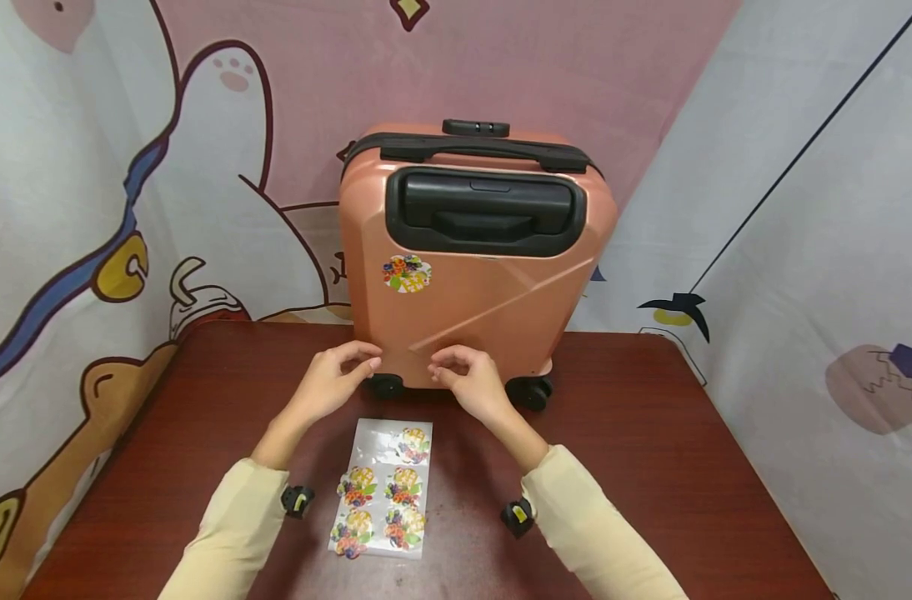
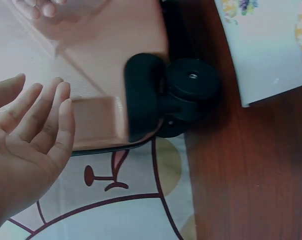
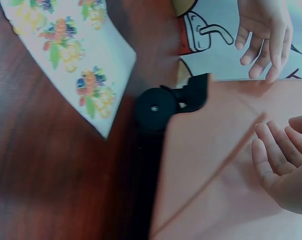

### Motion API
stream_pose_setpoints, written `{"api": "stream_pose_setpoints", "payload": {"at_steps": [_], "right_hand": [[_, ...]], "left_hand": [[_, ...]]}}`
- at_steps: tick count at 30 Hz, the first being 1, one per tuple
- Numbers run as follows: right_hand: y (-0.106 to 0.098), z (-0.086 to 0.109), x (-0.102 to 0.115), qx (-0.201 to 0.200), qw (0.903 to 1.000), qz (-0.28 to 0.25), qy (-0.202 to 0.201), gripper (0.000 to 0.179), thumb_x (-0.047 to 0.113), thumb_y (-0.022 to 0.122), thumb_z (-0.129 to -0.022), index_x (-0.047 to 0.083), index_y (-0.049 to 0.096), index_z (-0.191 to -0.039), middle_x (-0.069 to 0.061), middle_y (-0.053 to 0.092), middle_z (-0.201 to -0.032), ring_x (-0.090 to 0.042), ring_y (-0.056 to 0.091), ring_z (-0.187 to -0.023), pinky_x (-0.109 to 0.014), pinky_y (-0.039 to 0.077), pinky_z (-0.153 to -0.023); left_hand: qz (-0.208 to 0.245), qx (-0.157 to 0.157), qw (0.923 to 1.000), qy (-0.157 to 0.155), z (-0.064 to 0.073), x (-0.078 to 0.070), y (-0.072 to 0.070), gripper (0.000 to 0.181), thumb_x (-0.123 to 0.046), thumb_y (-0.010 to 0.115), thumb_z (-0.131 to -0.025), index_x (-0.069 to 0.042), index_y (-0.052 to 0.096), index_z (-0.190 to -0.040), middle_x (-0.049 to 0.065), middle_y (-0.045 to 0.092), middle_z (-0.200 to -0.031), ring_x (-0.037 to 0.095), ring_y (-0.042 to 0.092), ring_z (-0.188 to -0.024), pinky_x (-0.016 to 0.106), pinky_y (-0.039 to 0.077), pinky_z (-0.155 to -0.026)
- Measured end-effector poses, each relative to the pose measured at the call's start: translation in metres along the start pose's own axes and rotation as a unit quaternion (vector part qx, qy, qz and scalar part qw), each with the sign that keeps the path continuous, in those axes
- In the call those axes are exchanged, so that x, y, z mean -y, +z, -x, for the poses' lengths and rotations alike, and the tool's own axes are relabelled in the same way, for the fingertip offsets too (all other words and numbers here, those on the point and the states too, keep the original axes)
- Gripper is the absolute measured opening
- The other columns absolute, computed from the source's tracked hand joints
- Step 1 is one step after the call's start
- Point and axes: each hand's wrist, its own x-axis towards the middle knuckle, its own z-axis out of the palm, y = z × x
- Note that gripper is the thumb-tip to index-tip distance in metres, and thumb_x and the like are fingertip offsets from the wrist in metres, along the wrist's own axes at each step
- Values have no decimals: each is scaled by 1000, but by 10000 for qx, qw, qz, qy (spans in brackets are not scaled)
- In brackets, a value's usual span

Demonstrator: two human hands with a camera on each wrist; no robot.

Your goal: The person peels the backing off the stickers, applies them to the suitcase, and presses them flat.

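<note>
A rose-gold suitcase (image 1: 471, 308) stands upright with black wheels (image 1: 529, 392) on the table. One round fruit sticker (image 1: 407, 273) is on the left of its front, below the handle recess. My left hand (image 1: 334, 382) hovers before the suitcase's lower left, fingers loosely bent and holding nothing. Opposite it, my right hand (image 1: 473, 385) is held before the lower middle, likewise bare between thumb and fingers. The left wrist view shows the left palm (image 2: 31, 145) beside the shell. Between the forearms lies a white sticker sheet (image 1: 373, 467) with several fruit stickers.
The dark red-brown table (image 1: 628, 467) extends to both sides of the sheet. Behind the suitcase hangs a cartoon-printed cloth (image 1: 276, 125), which also covers the left and right sides. Each wrist wears a small black camera (image 1: 518, 517).
</note>
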Motion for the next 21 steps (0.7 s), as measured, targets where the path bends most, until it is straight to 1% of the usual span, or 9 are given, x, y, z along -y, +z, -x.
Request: {"api": "stream_pose_setpoints", "payload": {"at_steps": [2, 4, 8, 9, 14, 17, 21], "right_hand": [[1, 3, -2, 19, 10000, 56, 68, 13, -7, 61, -82, -10, 62, -95, -25, 65, -89, -33, 64, -80, -26, 50, -65], [2, 9, 1, 50, 9998, 156, 69, 14, -8, 60, -82, -11, 62, -95, -25, 65, -88, -34, 64, -80, -24, 48, -62], [5, 17, 3, 109, 9996, 261, 1, 13, -10, 59, -81, -14, 60, -93, -27, 64, -86, -37, 63, -79, -26, 49, -62], [5, 18, 0, 121, 9996, 264, 2, 13, -10, 59, -81, -13, 60, -93, -26, 64, -87, -36, 63, -79, -27, 49, -62], [8, 17, -33, 176, 9992, 307, 198, 11, -5, 62, -82, -5, 64, -93, -20, 66, -88, -26, 64, -76, -26, 50, -63], [10, 18, -46, 229, 9987, 341, 292, 11, -5, 61, -82, -3, 64, -93, -19, 66, -87, -24, 63, -75, -27, 50, -63], [12, 21, -56, 254, 9985, 311, 379, 11, -5, 61, -82, -4, 64, -92, -18, 66, -85, -26, 63, -74, -31, 51, -62]], "left_hand": [[-56, 97, 9999, -62, 3, 3, 1, 23, -16, 58, -90, 0, 62, -106, 9, 66, -92, 22, 62, -80, 37, 48, -69], [-75, 173, 9998, -105, 5, 6, 2, 23, -15, 58, -90, 0, 62, -107, 9, 66, -93, 22, 63, -81, 38, 48, -71], [-83, 317, 9992, -221, 9, 12, 4, 25, -16, 58, -90, 0, 61, -109, 11, 65, -99, 25, 62, -88, 42, 48, -78], [-112, 349, 9990, -257, 10, 14, 5, 25, -16, 58, -90, -1, 61, -110, 12, 64, -102, 26, 62, -90, 43, 48, -79], [-202, 491, 9974, -477, 16, 25, 7, 28, -17, 58, -90, -1, 61, -112, 14, 62, -109, 29, 60, -95, 43, 48, -78], [-175, 564, 9966, -582, 20, 32, 9, 28, -16, 58, -90, 1, 60, -113, 16, 63, -105, 30, 61, -94, 40, 50, -75], [-132, 616, 9956, -700, 25, 42, 13, 27, -15, 59, -89, 1, 60, -111, 16, 64, -100, 30, 62, -90, 37, 51, -70]]}}
